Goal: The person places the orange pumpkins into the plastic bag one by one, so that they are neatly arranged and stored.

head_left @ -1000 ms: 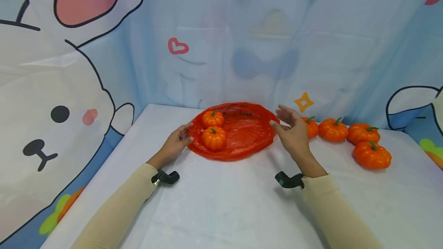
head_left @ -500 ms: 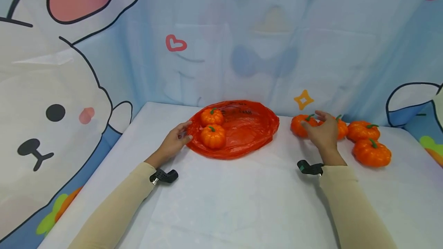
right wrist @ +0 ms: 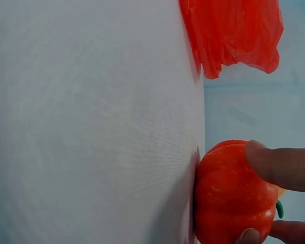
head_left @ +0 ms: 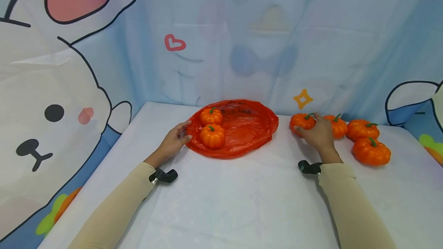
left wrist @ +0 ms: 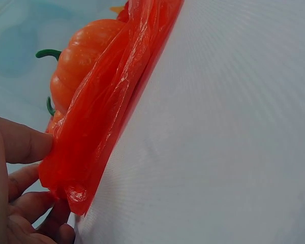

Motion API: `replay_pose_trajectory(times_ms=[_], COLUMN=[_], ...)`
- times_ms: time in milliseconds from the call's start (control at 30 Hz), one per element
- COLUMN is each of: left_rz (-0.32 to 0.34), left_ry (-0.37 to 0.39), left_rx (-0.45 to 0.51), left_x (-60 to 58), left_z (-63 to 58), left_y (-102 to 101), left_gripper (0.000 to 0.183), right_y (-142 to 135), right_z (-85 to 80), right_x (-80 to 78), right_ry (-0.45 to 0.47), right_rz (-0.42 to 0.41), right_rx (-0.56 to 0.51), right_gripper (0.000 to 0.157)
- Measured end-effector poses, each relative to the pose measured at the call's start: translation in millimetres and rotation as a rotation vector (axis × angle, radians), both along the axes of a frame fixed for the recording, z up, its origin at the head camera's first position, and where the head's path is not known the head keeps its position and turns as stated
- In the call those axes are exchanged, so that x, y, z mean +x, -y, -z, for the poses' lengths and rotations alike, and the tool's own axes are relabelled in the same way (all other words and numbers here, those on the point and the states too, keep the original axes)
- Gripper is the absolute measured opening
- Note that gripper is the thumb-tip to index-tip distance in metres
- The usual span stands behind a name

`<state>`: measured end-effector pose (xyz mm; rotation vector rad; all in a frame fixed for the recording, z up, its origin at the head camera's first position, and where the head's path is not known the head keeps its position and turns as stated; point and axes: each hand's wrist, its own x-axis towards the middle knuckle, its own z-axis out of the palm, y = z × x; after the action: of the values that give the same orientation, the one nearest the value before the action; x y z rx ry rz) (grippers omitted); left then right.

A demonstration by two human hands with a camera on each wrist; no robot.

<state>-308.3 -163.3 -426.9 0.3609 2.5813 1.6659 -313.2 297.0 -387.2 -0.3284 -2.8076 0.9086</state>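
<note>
An open red plastic bag lies on the white table, with two small orange pumpkins in its left part. My left hand is at the bag's left edge; the left wrist view shows the thumb and curled fingers holding the rim. To the right of the bag, my right hand grips the leftmost loose pumpkin. Its thumb presses one side of that pumpkin and a fingertip touches another. The pumpkin still sits on the table. The hand partly hides it in the head view.
Several more pumpkins stand right of my right hand: one close behind it, another pumpkin farther right, and a nearer pumpkin. A printed blue curtain hangs along the table's back edge.
My right hand has left the bag's right edge, moved right to the row of pumpkins, then closed in on the leftmost one. My left hand has stayed at the bag's left edge.
</note>
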Motion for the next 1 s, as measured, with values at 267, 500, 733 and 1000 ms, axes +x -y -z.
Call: replay_pose_trajectory(times_ms=[267,500,733,1000], left_rz=[-0.008,-0.001,0.000,-0.001], left_ry=[0.018,0.021,0.013,0.018], left_rx=[-0.004,-0.002,-0.005,-0.005], left_x=[1.9,2.5,2.9,3.1], left_z=[-1.8,-2.8,-3.5,-3.8], left_y=[-0.7,-1.3,-1.3,-1.4], left_gripper=[0.057,0.057,0.057,0.058], right_y=[-4.5,-6.1,-7.3,3.1], right_z=[4.7,6.2,6.3,-7.0], right_x=[-4.8,-4.6,-4.1,1.3], right_ry=[0.050,0.073,0.071,0.008], right_rz=[-0.038,-0.034,-0.011,-0.029], right_rx=[0.007,-0.020,-0.033,-0.026], right_gripper=[0.094,0.094,0.095,0.098])
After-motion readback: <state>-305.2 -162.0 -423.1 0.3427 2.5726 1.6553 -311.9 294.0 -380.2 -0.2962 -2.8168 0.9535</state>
